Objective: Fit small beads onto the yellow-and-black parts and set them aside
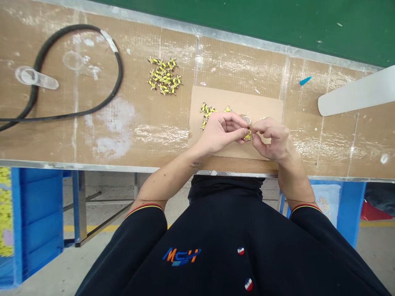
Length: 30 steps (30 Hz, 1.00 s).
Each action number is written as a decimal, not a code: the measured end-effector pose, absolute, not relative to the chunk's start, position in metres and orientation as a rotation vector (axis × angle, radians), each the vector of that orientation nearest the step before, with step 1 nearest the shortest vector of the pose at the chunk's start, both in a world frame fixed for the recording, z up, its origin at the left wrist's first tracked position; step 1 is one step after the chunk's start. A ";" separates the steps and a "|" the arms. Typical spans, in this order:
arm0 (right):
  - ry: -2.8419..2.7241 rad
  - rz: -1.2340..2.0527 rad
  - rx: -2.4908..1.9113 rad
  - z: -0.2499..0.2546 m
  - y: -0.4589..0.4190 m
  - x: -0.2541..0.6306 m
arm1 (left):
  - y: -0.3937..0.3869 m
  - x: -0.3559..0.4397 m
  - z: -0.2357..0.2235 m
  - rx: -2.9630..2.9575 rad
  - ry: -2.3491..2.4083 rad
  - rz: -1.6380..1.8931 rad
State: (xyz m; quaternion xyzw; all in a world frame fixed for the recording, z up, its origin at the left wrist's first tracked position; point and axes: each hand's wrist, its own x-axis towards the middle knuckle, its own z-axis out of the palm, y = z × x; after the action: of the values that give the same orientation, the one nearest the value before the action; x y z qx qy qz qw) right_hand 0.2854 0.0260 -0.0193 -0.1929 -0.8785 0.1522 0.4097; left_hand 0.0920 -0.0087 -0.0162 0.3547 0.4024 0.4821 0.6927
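Note:
A small yellow-and-black figure (247,135) is pinched in the fingertips of my left hand (224,130), above a flat cardboard sheet (237,96). Close beside it, the thumb and index finger of my right hand (273,139) are pressed together at the figure's upper end; what they grip is too small to make out. More yellow-and-black figures (207,113) lie on the sheet, partly covered by my left hand. Behind my fingers sits a small round clear piece (247,119). Some tiny pale bits (262,118) rest just past my right hand.
A pile of similar figures (165,76) lies on the cardboard-covered table (154,148). At left are a looped black hose (119,78) and a clear plastic tube (46,81). A blue cap (305,80) and a long white panel (354,92) are at right. Blue crates (38,222) stand below the edge.

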 end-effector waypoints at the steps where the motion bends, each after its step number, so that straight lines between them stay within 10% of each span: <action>1: -2.218 0.385 -0.473 -0.020 0.026 0.286 | -0.008 0.091 -0.017 0.773 0.887 1.063; 30: -2.232 0.448 -0.559 -0.013 0.021 0.284 | -0.010 0.092 -0.014 0.825 0.899 1.078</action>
State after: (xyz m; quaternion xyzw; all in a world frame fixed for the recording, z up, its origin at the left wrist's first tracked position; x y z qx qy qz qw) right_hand 0.2836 0.0210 -0.0130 -0.2199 -0.8775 0.1760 0.3882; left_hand 0.0917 -0.0097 -0.0142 0.3683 0.4015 0.4815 0.6865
